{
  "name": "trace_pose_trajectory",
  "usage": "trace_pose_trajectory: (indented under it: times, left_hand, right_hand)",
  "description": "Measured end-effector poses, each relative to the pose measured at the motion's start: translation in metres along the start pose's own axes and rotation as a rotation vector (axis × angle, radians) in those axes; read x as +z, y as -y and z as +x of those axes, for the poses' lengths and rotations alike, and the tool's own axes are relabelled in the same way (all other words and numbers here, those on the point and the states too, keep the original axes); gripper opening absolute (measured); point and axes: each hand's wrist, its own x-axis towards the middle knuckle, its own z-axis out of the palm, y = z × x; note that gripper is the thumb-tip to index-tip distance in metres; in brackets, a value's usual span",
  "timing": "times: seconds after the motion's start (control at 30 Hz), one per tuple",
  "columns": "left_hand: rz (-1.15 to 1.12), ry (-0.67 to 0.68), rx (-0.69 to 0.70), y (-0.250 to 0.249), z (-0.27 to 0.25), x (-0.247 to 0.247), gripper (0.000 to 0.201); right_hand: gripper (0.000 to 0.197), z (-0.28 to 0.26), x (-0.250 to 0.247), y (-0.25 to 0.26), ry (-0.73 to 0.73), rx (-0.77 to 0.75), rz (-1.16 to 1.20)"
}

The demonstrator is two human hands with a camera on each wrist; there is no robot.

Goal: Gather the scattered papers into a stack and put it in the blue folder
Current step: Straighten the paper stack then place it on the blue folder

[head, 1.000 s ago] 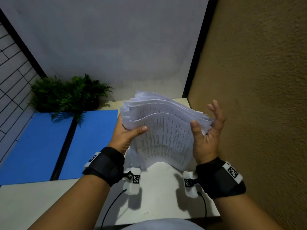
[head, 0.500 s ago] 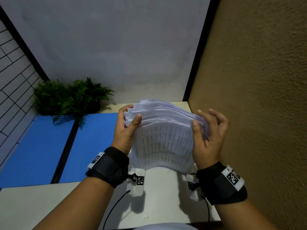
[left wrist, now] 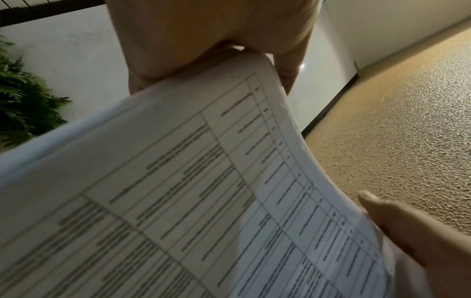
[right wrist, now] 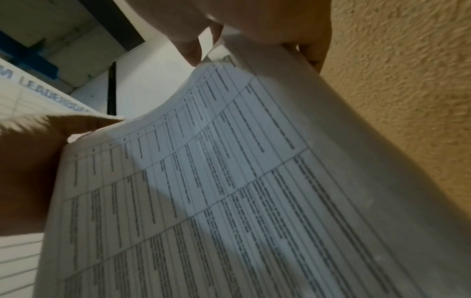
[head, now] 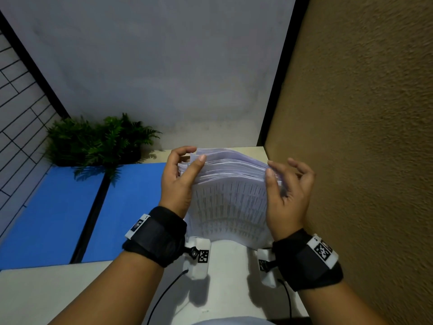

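A thick stack of printed white papers (head: 230,200) stands on edge on the white table (head: 82,289), its top edges uneven. My left hand (head: 180,179) grips its left side, thumb across the front sheet and fingers curled over the top corner. On the stack's right side, my right hand (head: 284,191) holds it with the thumb on the front and the fingers curled behind. The printed tables show close up in the left wrist view on the papers (left wrist: 203,191) and in the right wrist view on the papers (right wrist: 229,181). The open blue folder (head: 77,212) lies flat on the table to the left.
A green potted plant (head: 98,141) stands behind the folder at the back left. A brown textured wall (head: 363,160) runs close along the right side. A grey wall closes the back. Camera cables trail from both wrists over the table's near edge.
The fanned, bowed sheets have been squeezed together into a tighter stack. Both hands have closed in on its sides, and the left fingers have come over the top corner.
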Motion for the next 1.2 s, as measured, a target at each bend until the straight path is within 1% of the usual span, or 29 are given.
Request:
trace_pose_trajectory:
  times: [0.03, 0.1, 0.17, 0.23, 0.33, 0.4, 0.5, 0.67, 0.77, 0.83, 0.9, 0.97, 1.03, 1.1, 1.17, 1.2]
  left_hand:
    - [0.002, -0.001, -0.003, 0.0, 0.001, 0.0, 0.018]
    - [-0.021, -0.001, -0.027, -0.001, 0.002, -0.001, 0.017]
    - [-0.035, 0.009, -0.034, -0.003, 0.001, -0.001, 0.016]
    - [-0.019, 0.016, -0.005, -0.007, -0.002, 0.002, 0.012]
    - [0.031, -0.023, 0.058, -0.008, -0.001, 0.008, 0.009]
    - [0.043, -0.058, 0.04, -0.007, 0.001, 0.009, 0.004]
    - [-0.032, -0.103, 0.001, -0.003, 0.003, 0.006, 0.018]
    - [-0.139, -0.159, -0.02, -0.002, 0.003, 0.003, 0.024]
    - [-0.144, -0.135, -0.06, -0.003, -0.001, 0.006, 0.022]
    - [-0.109, -0.106, -0.076, -0.003, -0.004, 0.009, 0.022]
    - [-0.082, -0.127, -0.079, -0.003, -0.003, 0.011, 0.018]
    - [-0.082, -0.157, -0.086, -0.002, -0.002, 0.011, 0.015]
    - [-0.053, -0.154, -0.05, -0.004, -0.002, 0.01, 0.018]
    - [-0.014, -0.137, -0.001, -0.005, -0.003, 0.009, 0.019]
    - [-0.011, -0.121, -0.012, -0.002, -0.002, 0.008, 0.014]
    - [-0.005, -0.123, -0.02, -0.001, -0.002, 0.007, 0.016]
  right_hand:
    - [0.025, 0.001, 0.0, -0.002, -0.016, 0.034, 0.014]
    - [0.027, 0.0, -0.001, -0.003, -0.04, 0.061, 0.04]
    - [0.024, -0.002, -0.001, -0.003, -0.003, 0.038, 0.04]
    - [0.018, -0.004, 0.0, -0.002, 0.044, 0.01, 0.029]
    - [0.011, -0.005, 0.002, -0.003, 0.031, 0.0, 0.042]
    - [0.012, -0.004, 0.002, -0.006, 0.014, 0.007, 0.049]
    - [0.019, -0.001, 0.001, -0.009, 0.006, 0.029, 0.076]
    - [0.028, -0.001, 0.001, -0.01, 0.052, 0.078, 0.103]
    - [0.03, -0.002, 0.002, -0.01, 0.069, 0.089, 0.115]
    - [0.027, -0.002, 0.002, -0.009, 0.076, 0.036, 0.103]
    - [0.025, -0.002, 0.003, -0.01, 0.079, -0.009, 0.081]
    - [0.028, -0.001, 0.003, -0.009, 0.072, 0.041, 0.101]
    - [0.03, 0.001, 0.004, -0.008, 0.067, 0.084, 0.128]
    - [0.026, 0.001, 0.006, -0.007, 0.079, 0.03, 0.099]
    - [0.023, -0.001, 0.007, -0.008, 0.096, -0.013, 0.074]
    - [0.023, -0.001, 0.008, -0.008, 0.098, -0.01, 0.072]
